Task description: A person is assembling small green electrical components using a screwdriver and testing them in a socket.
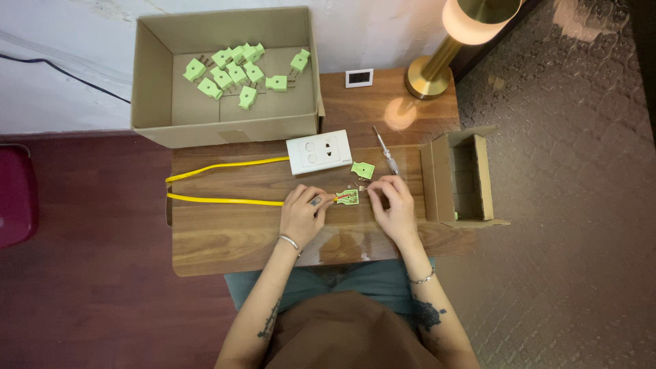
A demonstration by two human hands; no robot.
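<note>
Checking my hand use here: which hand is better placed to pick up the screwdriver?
Probably the right hand: the screwdriver lies just beyond its fingers, while the left hand pins the open green plug.

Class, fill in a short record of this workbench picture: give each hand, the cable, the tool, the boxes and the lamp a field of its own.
left hand: presses the yellow cable against the open green plug
right hand: fingertips at the plug's right end
plug cover: lies loose beside the white socket
screwdriver: on the table, untouched
large box: holds many green plugs
small box: at right, on its side
lamp: lit
</note>
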